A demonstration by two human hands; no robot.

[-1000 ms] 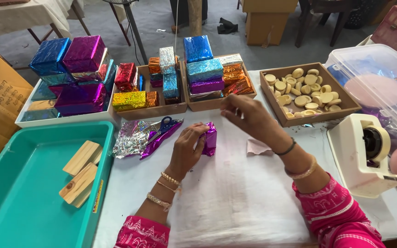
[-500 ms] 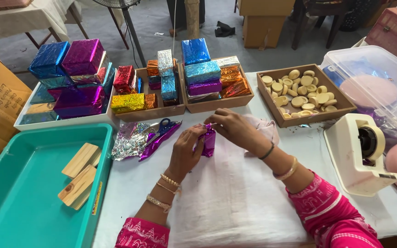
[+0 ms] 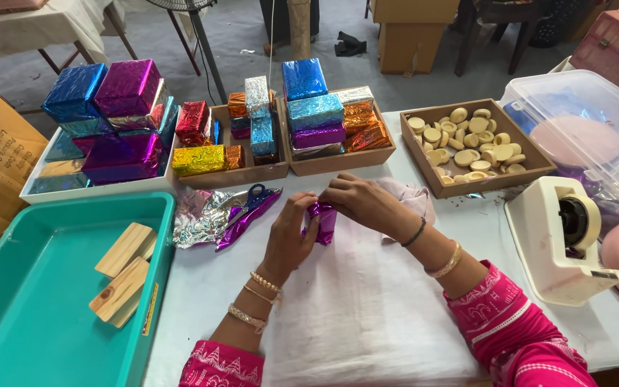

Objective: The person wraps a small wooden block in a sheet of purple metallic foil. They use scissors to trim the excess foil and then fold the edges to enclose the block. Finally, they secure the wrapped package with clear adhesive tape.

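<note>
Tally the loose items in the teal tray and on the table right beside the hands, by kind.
Wooden blocks in the teal tray: 2
Scissors: 1
Tape dispenser: 1
Purple foil parcel held by left hand and right hand: 1
Total: 5

hands: two, the left hand (image 3: 289, 240) and the right hand (image 3: 362, 202), both closed on one purple foil-wrapped piece (image 3: 323, 222)
wooden blocks: two, lying in the teal tray (image 3: 23, 315), one (image 3: 126, 249) above the other (image 3: 119, 290)
wooden trays: three in a row, the left tray (image 3: 252, 172), the middle tray (image 3: 338, 161), and the right tray (image 3: 453, 188)
pale round pieces: a heap (image 3: 467, 140) in the right tray, too many to count surely
white tray: one (image 3: 94, 188), stacked with big foil boxes
scissors: one pair (image 3: 251, 196) on loose foil sheets (image 3: 213, 218)
tape dispenser: one (image 3: 564, 240)
clear plastic tub: one (image 3: 589, 129)
white cloth: one (image 3: 367, 308)
</note>
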